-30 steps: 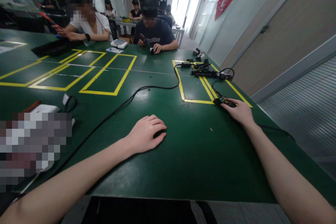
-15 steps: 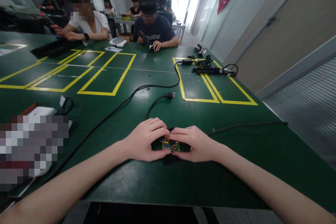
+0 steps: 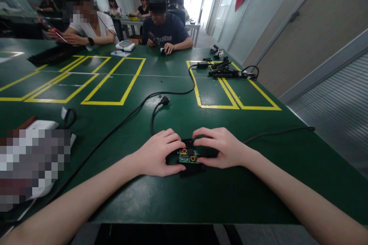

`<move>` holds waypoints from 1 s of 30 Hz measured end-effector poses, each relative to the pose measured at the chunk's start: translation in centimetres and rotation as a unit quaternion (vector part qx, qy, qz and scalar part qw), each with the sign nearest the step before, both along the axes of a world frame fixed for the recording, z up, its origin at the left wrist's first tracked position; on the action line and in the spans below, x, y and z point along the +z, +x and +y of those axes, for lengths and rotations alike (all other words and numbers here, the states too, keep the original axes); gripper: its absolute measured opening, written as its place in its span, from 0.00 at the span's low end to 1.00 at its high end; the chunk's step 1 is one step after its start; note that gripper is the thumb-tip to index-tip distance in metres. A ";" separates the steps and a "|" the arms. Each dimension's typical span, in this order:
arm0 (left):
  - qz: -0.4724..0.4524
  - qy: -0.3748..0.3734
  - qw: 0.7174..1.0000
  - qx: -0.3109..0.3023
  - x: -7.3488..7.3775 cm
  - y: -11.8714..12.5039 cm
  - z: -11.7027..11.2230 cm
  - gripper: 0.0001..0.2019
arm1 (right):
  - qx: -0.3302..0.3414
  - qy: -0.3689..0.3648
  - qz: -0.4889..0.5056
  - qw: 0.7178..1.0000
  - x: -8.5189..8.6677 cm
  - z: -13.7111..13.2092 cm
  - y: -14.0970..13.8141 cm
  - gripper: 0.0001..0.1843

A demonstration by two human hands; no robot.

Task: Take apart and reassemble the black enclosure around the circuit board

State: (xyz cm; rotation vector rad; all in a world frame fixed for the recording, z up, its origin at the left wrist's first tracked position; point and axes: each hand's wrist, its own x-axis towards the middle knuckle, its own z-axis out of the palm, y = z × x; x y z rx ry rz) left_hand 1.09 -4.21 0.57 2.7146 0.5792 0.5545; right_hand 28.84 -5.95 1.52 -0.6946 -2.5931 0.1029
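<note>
A small green circuit board (image 3: 188, 157) with copper-wound coils and a yellow part sits between my hands, close above the table. My left hand (image 3: 158, 154) curves around its left end, thumb at the near side and forefinger at the far side. At the right end, my right hand (image 3: 227, 147) grips the board between thumb and forefinger, its other fingers lifted apart. Black casing (image 3: 192, 170) shows beneath and in front of the board; its full shape is hidden. From behind my left hand runs a short black cord ending in a power plug (image 3: 164, 100).
A long black cable (image 3: 129, 118) crosses the green table (image 3: 201, 203). Another thin cable (image 3: 276, 134) leads right. Bundled black adapters (image 3: 227, 69) lie at the far right among yellow tape outlines (image 3: 123, 103). Blurred items (image 3: 31, 160) stand at left. Two people (image 3: 166, 30) sit opposite.
My right hand has shifted right and its fingers have spread, showing more of the board. My left hand stays around the board. The plug has swung to the left.
</note>
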 end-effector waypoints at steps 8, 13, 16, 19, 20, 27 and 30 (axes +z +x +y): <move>0.000 -0.003 1.000 0.002 -0.1 0.0 0.1 0.18 | 0.017 -0.067 0.023 0.997 -0.1 0.0 0.0 0.10; 0.003 -0.011 1.000 0.006 -0.1 0.0 0.1 0.18 | 0.011 -0.108 0.021 0.994 -0.2 -0.1 -0.1 0.12; 0.008 -0.009 1.000 0.005 0.0 0.0 0.0 0.18 | 0.001 -0.119 0.018 0.993 -0.1 -0.1 -0.1 0.12; 0.011 -0.007 1.000 0.007 0.1 0.0 0.0 0.17 | -0.010 -0.142 0.023 0.990 -0.2 -0.2 -0.2 0.11; 0.012 -0.006 1.000 0.008 0.1 0.0 0.0 0.17 | -0.014 -0.153 0.024 0.988 -0.2 -0.2 -0.2 0.11; 0.004 -0.007 1.000 0.005 0.1 0.0 0.1 0.17 | -0.020 -0.222 0.030 0.974 -0.6 0.0 -0.4 0.11; 0.001 -0.009 1.000 0.005 0.1 -0.1 0.2 0.17 | -0.018 -0.242 0.044 0.969 -0.8 0.1 -0.4 0.13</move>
